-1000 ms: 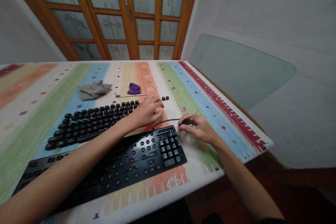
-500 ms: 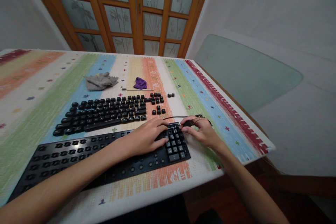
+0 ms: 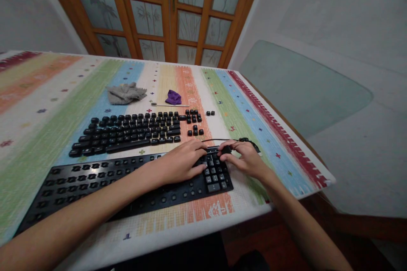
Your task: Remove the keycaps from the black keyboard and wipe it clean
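A black keyboard point(image 3: 127, 207) lies along the near side of the table, most of its key switches bare. Number-pad keycaps point(image 3: 214, 175) sit on its right end. My left hand point(image 3: 181, 159) rests on the keyboard just left of the number pad, thumb and fingers apart. At the keyboard's upper right corner, my right hand point(image 3: 244, 159) pinches a small black block point(image 3: 226, 149), whose exact kind is unclear. A black cable point(image 3: 219, 139) runs behind both hands. Loose black keycaps point(image 3: 127, 133) are laid out in keyboard order beyond the keyboard.
Farther back on the striped tablecloth point(image 3: 95, 80) lie a grey cloth point(image 3: 125, 93), a purple cloth point(image 3: 173, 97) and a thin stick-like brush point(image 3: 170, 105). Two keycaps point(image 3: 210, 113) sit apart. The table's right edge is near my right forearm.
The view has shifted slightly, so the table's things appear a little to the right and higher. Both hands keep nearly the same places at the keyboard, and the black block stays in my right fingers.
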`<state>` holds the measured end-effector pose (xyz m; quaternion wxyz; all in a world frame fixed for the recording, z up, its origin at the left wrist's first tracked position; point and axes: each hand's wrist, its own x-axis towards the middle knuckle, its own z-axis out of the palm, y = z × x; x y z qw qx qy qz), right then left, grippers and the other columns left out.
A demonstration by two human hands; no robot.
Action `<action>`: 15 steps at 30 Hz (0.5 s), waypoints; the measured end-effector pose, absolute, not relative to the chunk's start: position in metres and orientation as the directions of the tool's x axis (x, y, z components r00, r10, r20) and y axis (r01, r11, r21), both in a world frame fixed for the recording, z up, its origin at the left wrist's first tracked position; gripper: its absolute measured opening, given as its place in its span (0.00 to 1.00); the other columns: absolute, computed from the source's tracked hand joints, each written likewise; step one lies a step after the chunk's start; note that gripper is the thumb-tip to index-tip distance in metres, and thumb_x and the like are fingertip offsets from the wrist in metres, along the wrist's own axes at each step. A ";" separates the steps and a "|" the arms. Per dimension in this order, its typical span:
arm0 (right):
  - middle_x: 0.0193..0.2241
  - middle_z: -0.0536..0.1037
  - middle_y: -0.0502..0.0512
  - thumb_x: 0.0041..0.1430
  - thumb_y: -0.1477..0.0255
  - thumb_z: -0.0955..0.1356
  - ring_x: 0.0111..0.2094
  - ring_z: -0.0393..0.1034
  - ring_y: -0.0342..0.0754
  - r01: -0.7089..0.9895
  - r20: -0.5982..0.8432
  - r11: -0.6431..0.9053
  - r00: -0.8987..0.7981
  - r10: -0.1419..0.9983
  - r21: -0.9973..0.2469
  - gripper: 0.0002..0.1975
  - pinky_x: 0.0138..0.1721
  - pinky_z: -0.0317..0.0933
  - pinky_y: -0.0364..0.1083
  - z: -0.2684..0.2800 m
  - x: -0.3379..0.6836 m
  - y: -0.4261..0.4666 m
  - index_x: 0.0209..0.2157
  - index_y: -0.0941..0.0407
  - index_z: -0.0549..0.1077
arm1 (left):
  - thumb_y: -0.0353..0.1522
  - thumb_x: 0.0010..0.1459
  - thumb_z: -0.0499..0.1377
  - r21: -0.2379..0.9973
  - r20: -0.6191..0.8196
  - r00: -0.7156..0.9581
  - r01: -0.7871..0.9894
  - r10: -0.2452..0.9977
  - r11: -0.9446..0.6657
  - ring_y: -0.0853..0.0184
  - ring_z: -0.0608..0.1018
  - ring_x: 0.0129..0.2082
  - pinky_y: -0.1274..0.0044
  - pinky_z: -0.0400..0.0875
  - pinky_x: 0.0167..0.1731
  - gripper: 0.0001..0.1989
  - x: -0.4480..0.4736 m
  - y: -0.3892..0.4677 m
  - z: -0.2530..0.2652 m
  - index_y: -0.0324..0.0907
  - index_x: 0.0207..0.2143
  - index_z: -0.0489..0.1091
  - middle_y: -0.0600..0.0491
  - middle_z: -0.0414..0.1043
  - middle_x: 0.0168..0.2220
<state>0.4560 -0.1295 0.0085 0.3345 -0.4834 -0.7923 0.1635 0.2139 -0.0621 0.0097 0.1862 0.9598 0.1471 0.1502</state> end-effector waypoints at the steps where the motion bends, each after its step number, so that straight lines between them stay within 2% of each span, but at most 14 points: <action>1: 0.34 0.82 0.55 0.64 0.65 0.69 0.34 0.77 0.47 0.670 0.369 0.489 -0.327 0.870 -0.559 0.11 0.40 0.69 0.46 0.011 0.454 -0.129 0.31 0.56 0.76 | 0.33 0.65 0.57 0.403 0.233 0.913 0.224 0.336 -0.887 0.56 0.72 0.57 0.67 0.65 0.59 0.14 0.214 -0.062 0.010 0.35 0.50 0.72 0.40 0.71 0.55; 4: 0.34 0.82 0.56 0.65 0.64 0.69 0.35 0.77 0.49 0.712 0.341 0.500 -0.371 0.864 -0.492 0.10 0.39 0.69 0.46 0.019 0.447 -0.128 0.33 0.56 0.76 | 0.33 0.65 0.57 0.405 0.244 0.914 0.208 0.325 -0.890 0.55 0.71 0.57 0.65 0.66 0.59 0.14 0.214 -0.062 0.009 0.35 0.50 0.72 0.39 0.70 0.56; 8: 0.32 0.81 0.55 0.67 0.63 0.67 0.31 0.75 0.47 0.753 0.283 0.479 -0.388 0.877 -0.451 0.11 0.36 0.67 0.45 0.028 0.447 -0.124 0.37 0.56 0.75 | 0.33 0.65 0.57 0.396 0.255 0.911 0.208 0.325 -0.895 0.54 0.71 0.58 0.64 0.66 0.59 0.14 0.213 -0.062 0.009 0.34 0.49 0.72 0.38 0.70 0.56; 15: 0.32 0.80 0.53 0.67 0.64 0.66 0.32 0.75 0.47 0.699 0.285 0.490 -0.398 0.872 -0.521 0.11 0.37 0.66 0.45 0.023 0.462 -0.120 0.36 0.55 0.76 | 0.33 0.65 0.58 0.355 0.263 0.909 0.221 0.325 -0.908 0.55 0.72 0.57 0.66 0.66 0.59 0.11 0.212 -0.064 0.007 0.35 0.45 0.74 0.39 0.69 0.57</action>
